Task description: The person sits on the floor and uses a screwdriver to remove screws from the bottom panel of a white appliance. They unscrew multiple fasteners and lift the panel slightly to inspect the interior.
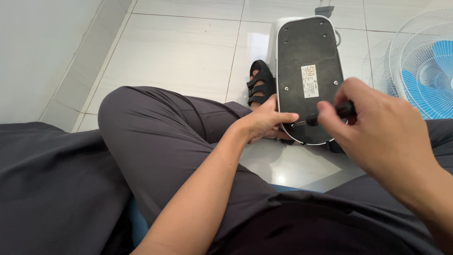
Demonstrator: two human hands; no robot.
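white appliance with a dark grey oval base plate (309, 71) tipped up on the tiled floor (179, 52), left hand (264, 123) gripping its lower edge, right hand (377, 123) clamped on a black-handled screwdriver (325, 113) whose tip meets that plate's bottom left, white and blue fan (422, 66) right of it

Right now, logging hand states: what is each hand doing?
Left hand: closed on the appliance base edge.
Right hand: closed on a screwdriver.
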